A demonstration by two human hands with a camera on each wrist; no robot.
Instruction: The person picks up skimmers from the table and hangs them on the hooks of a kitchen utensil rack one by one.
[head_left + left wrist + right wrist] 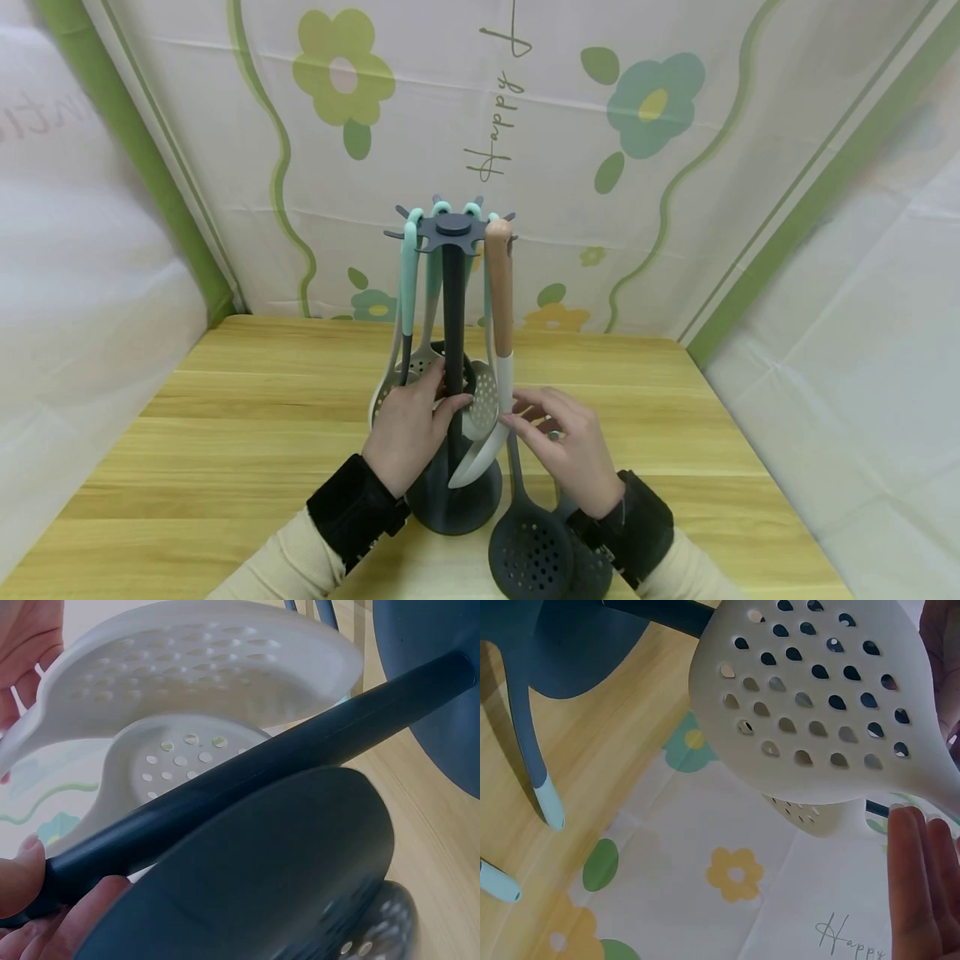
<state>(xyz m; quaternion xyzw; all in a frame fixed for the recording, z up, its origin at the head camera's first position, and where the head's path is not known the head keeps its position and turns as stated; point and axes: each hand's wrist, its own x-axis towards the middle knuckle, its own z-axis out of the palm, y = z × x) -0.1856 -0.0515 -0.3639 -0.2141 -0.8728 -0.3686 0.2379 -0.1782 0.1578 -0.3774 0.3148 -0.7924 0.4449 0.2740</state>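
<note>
My left hand (408,425) grips the dark post (453,333) of a utensil stand, thumb and fingers round it in the left wrist view. From the stand's hooked top hangs a white skimmer (483,454) with a wooden handle (500,292). Its perforated bowl (802,690) fills much of the right wrist view. Near its neck is my right hand (566,437), fingers fairly straight (915,885) and tips right at the neck's edge. Mint-handled utensils (408,275) hang around the post, and a dark utensil head (262,855) is beside it in the left wrist view.
Dark skimmers (529,550) with mint handle ends (550,802) lie on the wooden table (262,467), right of the stand's round base (453,517). A flower-printed cloth (435,108) stands behind the table, with pale cloth sides to left and right.
</note>
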